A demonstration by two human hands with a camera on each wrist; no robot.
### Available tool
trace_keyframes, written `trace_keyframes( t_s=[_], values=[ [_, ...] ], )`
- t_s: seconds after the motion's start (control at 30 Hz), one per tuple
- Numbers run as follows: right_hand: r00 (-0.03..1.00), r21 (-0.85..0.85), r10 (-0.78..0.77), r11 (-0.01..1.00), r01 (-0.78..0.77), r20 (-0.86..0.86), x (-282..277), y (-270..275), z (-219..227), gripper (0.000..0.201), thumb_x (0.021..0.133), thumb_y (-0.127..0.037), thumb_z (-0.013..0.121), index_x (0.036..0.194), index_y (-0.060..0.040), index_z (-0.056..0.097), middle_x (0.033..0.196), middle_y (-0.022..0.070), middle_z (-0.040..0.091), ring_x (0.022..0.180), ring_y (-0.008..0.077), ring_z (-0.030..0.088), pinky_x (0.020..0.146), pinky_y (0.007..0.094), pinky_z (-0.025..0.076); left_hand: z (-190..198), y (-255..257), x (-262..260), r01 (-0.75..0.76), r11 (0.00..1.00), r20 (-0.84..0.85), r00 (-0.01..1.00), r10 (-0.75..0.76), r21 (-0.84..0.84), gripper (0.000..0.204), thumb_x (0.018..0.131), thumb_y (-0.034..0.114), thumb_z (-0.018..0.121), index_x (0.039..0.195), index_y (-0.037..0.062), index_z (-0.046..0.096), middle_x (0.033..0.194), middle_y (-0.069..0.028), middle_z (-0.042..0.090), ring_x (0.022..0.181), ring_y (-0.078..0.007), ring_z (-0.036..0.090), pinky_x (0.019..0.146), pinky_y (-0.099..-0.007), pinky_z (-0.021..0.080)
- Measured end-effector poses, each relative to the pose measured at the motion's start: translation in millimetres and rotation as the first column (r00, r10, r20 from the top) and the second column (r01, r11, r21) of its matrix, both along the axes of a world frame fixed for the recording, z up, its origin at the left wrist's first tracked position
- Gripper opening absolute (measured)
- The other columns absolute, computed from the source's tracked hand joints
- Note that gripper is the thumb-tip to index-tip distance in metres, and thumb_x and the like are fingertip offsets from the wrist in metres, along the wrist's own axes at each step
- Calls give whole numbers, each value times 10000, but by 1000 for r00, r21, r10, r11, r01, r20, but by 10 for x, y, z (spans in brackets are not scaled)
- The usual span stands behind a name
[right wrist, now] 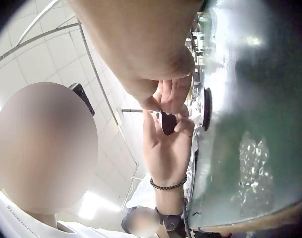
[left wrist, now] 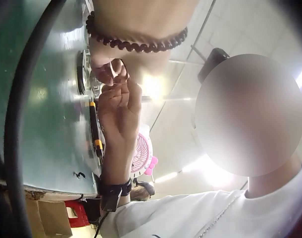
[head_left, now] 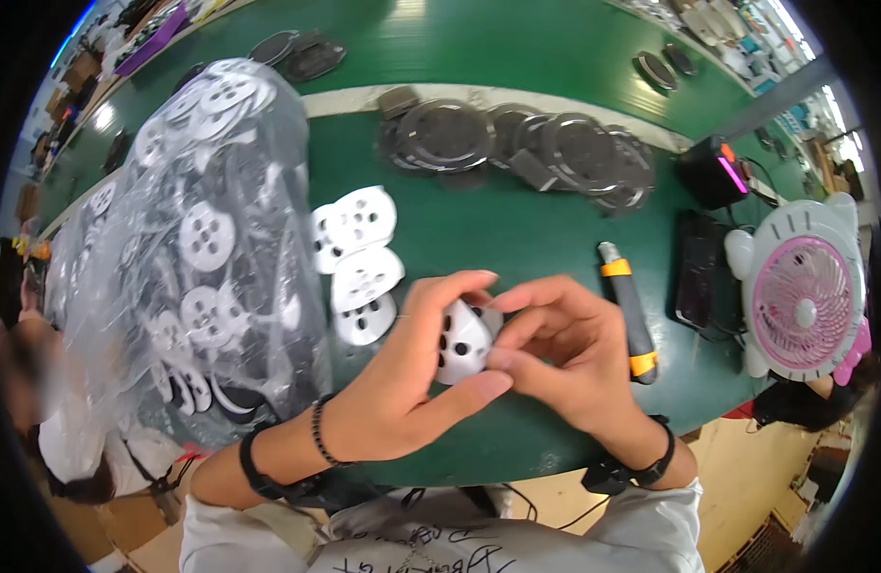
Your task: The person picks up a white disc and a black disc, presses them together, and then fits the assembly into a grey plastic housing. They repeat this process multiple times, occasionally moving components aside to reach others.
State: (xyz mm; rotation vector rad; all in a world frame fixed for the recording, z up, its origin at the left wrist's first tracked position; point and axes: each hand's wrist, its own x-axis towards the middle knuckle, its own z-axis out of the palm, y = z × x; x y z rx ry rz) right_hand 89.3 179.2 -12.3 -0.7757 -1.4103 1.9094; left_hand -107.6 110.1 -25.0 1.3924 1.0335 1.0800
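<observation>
A white piece with dark round holes (head_left: 465, 342) is held between both hands above the green table. The left hand (head_left: 402, 382) curls round its left side, thumb along the lower edge. Thumb and fingertips of the right hand (head_left: 569, 353) pinch its right edge. In the right wrist view the piece (right wrist: 168, 123) shows a dark face, with the left hand (right wrist: 168, 148) cupped beneath it. The left wrist view shows the right hand (left wrist: 119, 106) meeting the piece's white edge. Similar white pieces (head_left: 367, 275) lie overlapping left of the hands.
A clear plastic bag of white pieces (head_left: 206, 239) fills the table's left side. Dark round parts (head_left: 447, 136) lie along the back. Right of the hands are an orange-and-black cutter (head_left: 630, 315), a black phone-like object (head_left: 698, 267) and a pink-and-white fan (head_left: 804, 296).
</observation>
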Motion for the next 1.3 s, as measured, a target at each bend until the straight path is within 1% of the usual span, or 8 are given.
trace_keyframes(
  t_s=[0.13,0.33,0.63,0.73,0.83,0.9,1.03,1.3],
  values=[
    [1000,63,6,998,-6,-9,11,-41,-22,394,888,-5,740,1240,-39,566,905,46,695,849,111,689,748,265,573,74,40,-28,55,991,-420,908,0,119,764,930,342,660,1516,-27,337,1436,-256,388,1340,-399,378,1122,-462,323],
    [994,17,31,999,-29,-109,86,-24,61,381,874,13,728,1182,-36,509,898,22,687,814,41,641,678,190,517,73,-108,139,14,998,-313,950,6,61,781,1029,386,446,1554,-113,152,1609,-220,244,1479,-328,275,1208,-424,201],
    [988,84,74,994,-63,-135,74,-6,53,300,887,44,706,1097,-13,499,901,44,706,799,48,654,663,191,522,109,-150,96,7,996,-241,970,-28,-89,690,1060,326,380,1543,-125,182,1502,-224,408,1381,-293,430,1164,-385,279],
    [988,126,80,990,-64,-133,72,-7,50,276,893,40,703,1075,-16,504,909,48,704,811,64,666,676,208,537,66,-159,85,18,988,-26,999,-22,-150,660,1068,321,375,1532,-122,220,1479,-222,424,1366,-278,440,1138,-375,321],
    [988,180,71,983,-46,-137,101,-7,89,236,900,34,701,1043,-19,521,913,48,697,814,82,676,691,232,555,97,-179,42,-165,937,85,976,200,-306,604,1075,314,364,1489,-123,322,1424,-222,485,1341,-274,474,1115,-384,360],
    [993,274,65,961,-36,-99,116,8,98,175,915,20,693,1028,-19,565,924,49,688,824,99,682,714,261,571,160,-86,-29,-98,988,-208,975,72,-116,610,1054,395,437,1403,-105,470,1344,-246,584,1256,-355,591,1060,-394,445],
    [997,559,41,826,-74,72,71,43,82,187,864,71,684,1035,3,717,915,102,699,799,207,696,705,303,556,249,38,-12,-38,967,-441,885,151,254,362,1042,62,411,1366,-28,545,1248,-177,673,1016,-308,712,857,-307,550],
    [993,539,7,839,-72,122,143,67,291,241,801,81,678,1022,31,757,927,149,691,735,170,651,652,258,492,381,168,-538,-573,807,-119,799,589,147,329,1093,118,324,1306,-20,534,1121,-154,683,977,-229,716,852,-311,562]
  ],
)
